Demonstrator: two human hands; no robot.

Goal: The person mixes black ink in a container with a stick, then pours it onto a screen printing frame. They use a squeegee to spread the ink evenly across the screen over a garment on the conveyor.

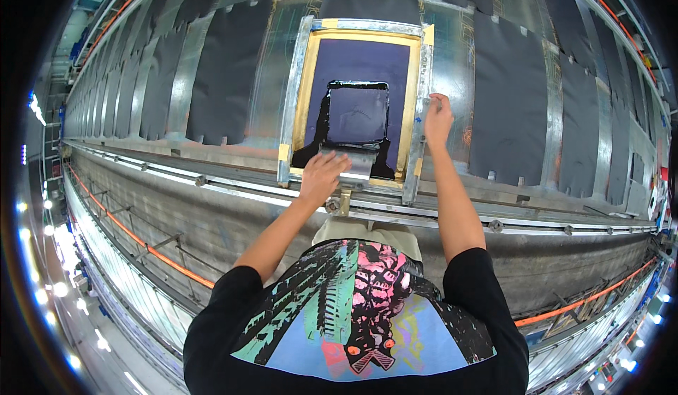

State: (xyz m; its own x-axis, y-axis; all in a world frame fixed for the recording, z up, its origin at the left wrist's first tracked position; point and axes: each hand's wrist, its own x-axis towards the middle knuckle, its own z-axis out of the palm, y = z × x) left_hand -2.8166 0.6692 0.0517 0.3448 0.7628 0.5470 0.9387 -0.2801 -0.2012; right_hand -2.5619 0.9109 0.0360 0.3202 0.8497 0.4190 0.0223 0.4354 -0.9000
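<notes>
A screen-printing frame [425, 63] with metal side rails lies on a long table in front of me. Its purple mesh [353, 56] is edged with yellow tape and carries a dark rectangular design area, with wet black ink [382, 160] around it and pooled toward the near end. My left hand [325, 176] is closed over the left part of a grey squeegee [359, 162] near the frame's near edge. At the frame's right rail, my right hand [439, 121] has its fingers curled in against the metal. Its thumb is partly hidden.
Black fabric panels [229, 77] lie in rows on the shiny table [452, 77], on both sides of the frame and beyond it. A metal rail [494, 222] with stops runs along the near table edge. Orange bars [166, 257] run along the side structures.
</notes>
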